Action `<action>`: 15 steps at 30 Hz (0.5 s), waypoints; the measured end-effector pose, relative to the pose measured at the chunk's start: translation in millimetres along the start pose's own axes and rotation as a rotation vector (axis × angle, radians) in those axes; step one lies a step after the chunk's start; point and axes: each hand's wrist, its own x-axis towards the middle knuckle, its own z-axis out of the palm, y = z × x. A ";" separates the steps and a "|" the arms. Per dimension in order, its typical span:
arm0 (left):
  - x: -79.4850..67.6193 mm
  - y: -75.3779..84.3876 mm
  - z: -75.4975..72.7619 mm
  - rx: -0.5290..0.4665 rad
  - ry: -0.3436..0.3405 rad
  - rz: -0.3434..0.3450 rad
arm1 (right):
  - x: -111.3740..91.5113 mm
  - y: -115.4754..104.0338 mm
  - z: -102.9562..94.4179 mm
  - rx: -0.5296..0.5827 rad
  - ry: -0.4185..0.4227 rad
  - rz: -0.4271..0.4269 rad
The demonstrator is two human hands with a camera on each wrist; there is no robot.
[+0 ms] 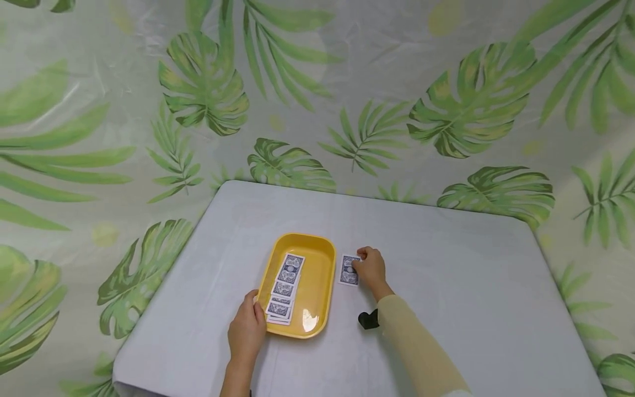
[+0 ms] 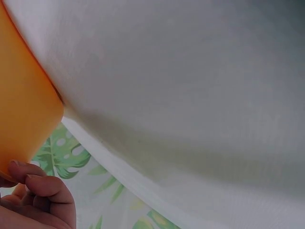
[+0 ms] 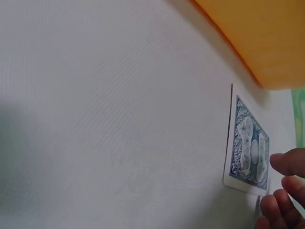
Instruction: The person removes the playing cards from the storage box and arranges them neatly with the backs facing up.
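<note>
left hand (image 1: 247, 330) grips the tray (image 1: 311, 286) by its left side, cards (image 1: 284, 289) inside; right of the tray, right hand (image 1: 373, 269) is at a card (image 1: 349, 271), whether pinching i cannot tell.

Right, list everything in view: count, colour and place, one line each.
Table: 1, white, lower centre.
Tray: 1, yellow, on table.
Cards: several, exact count unclear, blue and white, tray's left side.
Single card: 1, blue and white, right of tray.
Leafy backdrop: 1, pale with green leaves, around table.
Unidentified object: 1, black, by the sleeve.
Sleeve: 1, pale yellow, right arm.
Left hand: 1, bare, gripping tray's left rim.
Right hand: 1, bare, at single card's right edge.
</note>
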 end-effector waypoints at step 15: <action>0.6 0.2 0.7 0.004 0.001 -0.005 | -1.0 -20.8 -5.0 0.096 0.015 -0.046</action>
